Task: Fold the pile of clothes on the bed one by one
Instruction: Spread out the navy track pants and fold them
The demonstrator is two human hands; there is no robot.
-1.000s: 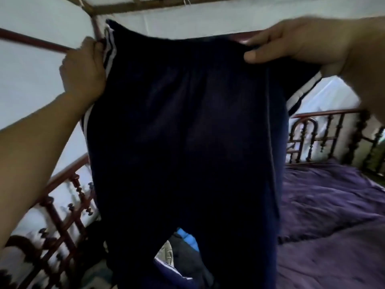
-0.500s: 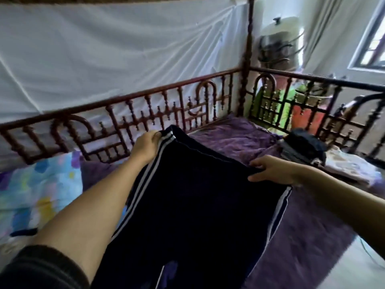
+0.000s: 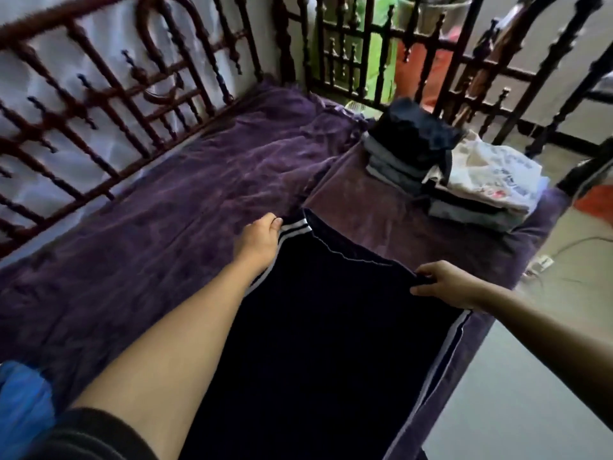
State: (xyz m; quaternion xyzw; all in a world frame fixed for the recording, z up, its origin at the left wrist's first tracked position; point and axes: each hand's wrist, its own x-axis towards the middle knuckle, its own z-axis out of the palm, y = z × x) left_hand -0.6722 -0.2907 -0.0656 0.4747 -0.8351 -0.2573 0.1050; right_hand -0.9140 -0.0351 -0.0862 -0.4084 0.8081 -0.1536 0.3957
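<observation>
Dark navy track pants [image 3: 325, 327] with white side stripes lie spread over the purple bed cover [image 3: 149, 227], waistband pointing away from me. My left hand [image 3: 258, 240] grips the waistband's left corner at the striped seam. My right hand [image 3: 444, 283] pinches the waistband's right corner near the bed's edge. Two stacks of folded clothes sit at the far right of the bed: a dark stack [image 3: 408, 141] and a stack topped with a white printed garment [image 3: 487, 180].
A carved dark wooden railing [image 3: 109, 94] runs along the far side and the end of the bed. A blue cloth [image 3: 23, 403] lies at the lower left. Bare floor [image 3: 517, 393] and a cable [image 3: 570, 247] lie to the right of the bed.
The pants went from being held up in the air to lying down on the bed. Both hands kept hold of the waistband corners and moved down and forward.
</observation>
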